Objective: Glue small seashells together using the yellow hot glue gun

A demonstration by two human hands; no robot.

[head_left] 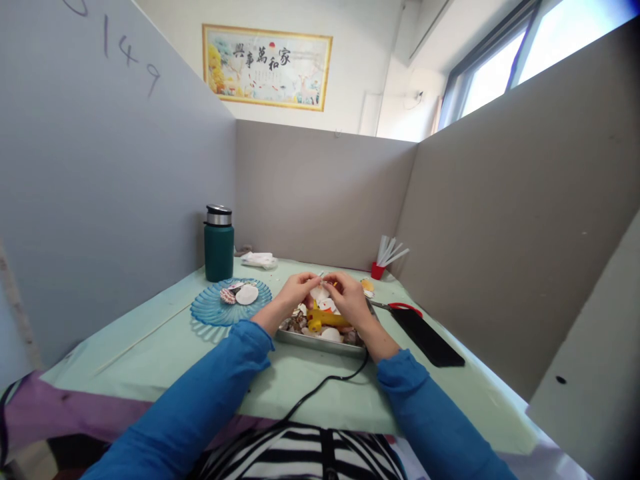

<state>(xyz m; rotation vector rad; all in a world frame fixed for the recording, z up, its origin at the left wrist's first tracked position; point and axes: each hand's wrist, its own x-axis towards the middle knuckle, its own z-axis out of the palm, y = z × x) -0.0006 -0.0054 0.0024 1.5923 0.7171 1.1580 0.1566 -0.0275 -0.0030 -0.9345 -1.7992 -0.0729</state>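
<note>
Together, in the head view, the left hand (pixel 299 292) and right hand (pixel 346 293) meet above a metal tray (pixel 320 344), fingertips drawn in narrow around a small pale piece (pixel 321 280), too small to name. Just below the fingers a white shell (pixel 320 293) shows. A yellow glue gun (pixel 325 320) lies across the tray among assorted seashells (pixel 331 335), and a black cord (pixel 325 381) runs over the green-covered surface (pixel 300 375) toward the person's lap. Left of the tray sits a scalloped blue plate (pixel 201 308) bearing a few shells (pixel 247 295), with a teal bottle (pixel 219 253) upright behind it. At the right, red-handled scissors (pixel 403 306) rest beside a flat black slab (pixel 429 339); farther back stands a red cup (pixel 377 271) of white sticks (pixel 387 252).
</note>
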